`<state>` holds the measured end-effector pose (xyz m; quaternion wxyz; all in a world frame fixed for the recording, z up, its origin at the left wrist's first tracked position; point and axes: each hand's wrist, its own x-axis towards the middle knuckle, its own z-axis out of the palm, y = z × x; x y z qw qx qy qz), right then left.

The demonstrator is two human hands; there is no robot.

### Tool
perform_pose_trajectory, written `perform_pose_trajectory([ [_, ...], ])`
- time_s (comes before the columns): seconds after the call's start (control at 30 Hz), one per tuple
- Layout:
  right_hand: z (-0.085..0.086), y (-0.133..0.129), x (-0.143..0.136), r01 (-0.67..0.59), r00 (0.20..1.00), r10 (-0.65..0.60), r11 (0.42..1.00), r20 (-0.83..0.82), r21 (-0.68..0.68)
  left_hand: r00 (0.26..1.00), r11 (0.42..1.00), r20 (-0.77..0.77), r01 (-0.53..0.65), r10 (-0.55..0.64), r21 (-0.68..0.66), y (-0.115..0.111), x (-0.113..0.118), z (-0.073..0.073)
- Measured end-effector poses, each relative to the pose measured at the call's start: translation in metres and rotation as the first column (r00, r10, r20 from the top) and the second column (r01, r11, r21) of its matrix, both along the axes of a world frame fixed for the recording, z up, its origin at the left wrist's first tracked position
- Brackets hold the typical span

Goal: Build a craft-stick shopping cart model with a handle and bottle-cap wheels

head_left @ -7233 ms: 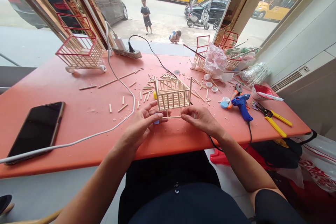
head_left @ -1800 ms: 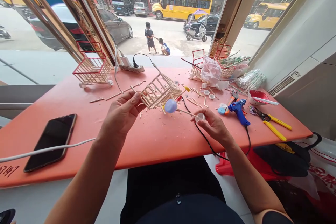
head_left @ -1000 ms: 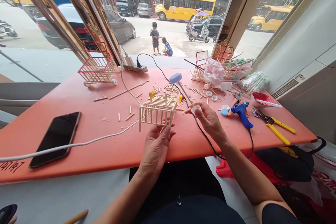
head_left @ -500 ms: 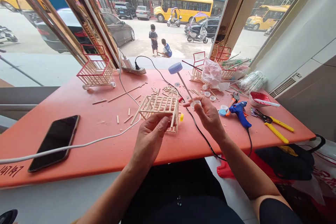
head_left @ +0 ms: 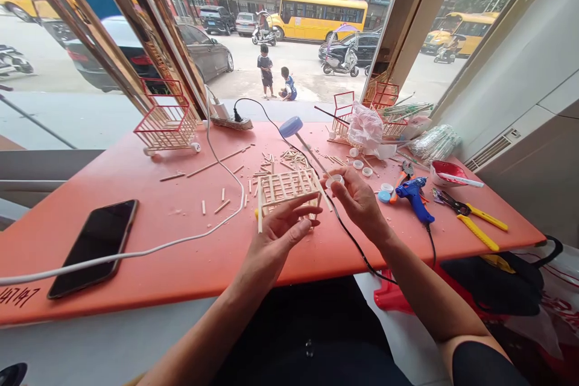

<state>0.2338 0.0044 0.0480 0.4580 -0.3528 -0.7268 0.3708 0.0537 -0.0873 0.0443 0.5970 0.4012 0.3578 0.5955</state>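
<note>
My left hand [head_left: 274, 244] holds a small cart frame [head_left: 286, 186] glued together from thin wooden sticks, its grid tilted and facing me just above the table. The fingers lie along its near side. In my right hand [head_left: 365, 205] is a wooden stick [head_left: 312, 152] with a blue bottle cap [head_left: 291, 126] on its far end and a white cap [head_left: 335, 180] at the end pinched by my fingers. The stick slants up and away to the left, apart from the frame. A bit of yellow [head_left: 256, 214] shows at the frame's left side.
Cut sticks [head_left: 296, 157] lie scattered behind the frame. A blue glue gun [head_left: 415, 199], yellow-handled pliers [head_left: 473, 217] and loose caps [head_left: 384, 195] are at right. A phone [head_left: 97, 247] and white cable [head_left: 181, 240] lie left. A finished cart [head_left: 167, 123] stands behind; the black cord [head_left: 346, 229] crosses the table.
My left hand has turned the cart frame, so its grid now faces me and the yellow bit shows on the left. The capped stick in my right hand leans further left.
</note>
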Motion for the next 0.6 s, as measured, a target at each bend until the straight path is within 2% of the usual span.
perform_pose_trajectory([
  [0.1,0.008,0.011,0.003,-0.002,1.0,0.002,1.0,0.013,0.02,0.999,0.999,0.015,-0.032,0.032,0.003,-0.007,-0.001,0.002],
  [0.17,0.015,0.018,0.005,-0.025,0.999,0.025,0.999,0.028,0.03,0.999,1.0,-0.035,-0.004,0.004,-0.008,-0.013,-0.007,0.002],
  [0.23,0.023,0.024,0.006,-0.044,0.997,0.041,0.998,0.064,0.04,0.986,0.996,-0.139,0.087,-0.09,-0.033,-0.022,-0.018,0.0],
  [0.37,0.037,0.036,0.006,-0.073,0.988,0.063,0.995,0.139,0.07,0.916,0.988,-0.371,0.142,-0.153,-0.059,-0.039,-0.051,0.0],
  [0.4,0.039,0.039,0.006,-0.088,0.984,0.075,0.993,0.159,0.078,0.916,0.995,-0.389,0.072,-0.095,-0.075,-0.041,-0.06,0.002],
  [0.47,0.041,0.046,0.005,-0.117,0.976,0.098,0.989,0.193,0.089,0.917,0.987,-0.38,-0.153,0.121,-0.055,-0.038,-0.076,0.008],
  [0.53,0.04,0.052,0.004,-0.142,0.971,0.12,0.986,0.208,0.093,0.897,0.935,-0.279,-0.353,0.343,0.014,-0.024,-0.088,0.014],
  [0.6,0.038,0.056,0.002,-0.159,0.968,0.137,0.983,0.208,0.092,0.876,0.889,-0.151,-0.453,0.459,0.073,-0.002,-0.096,0.018],
])
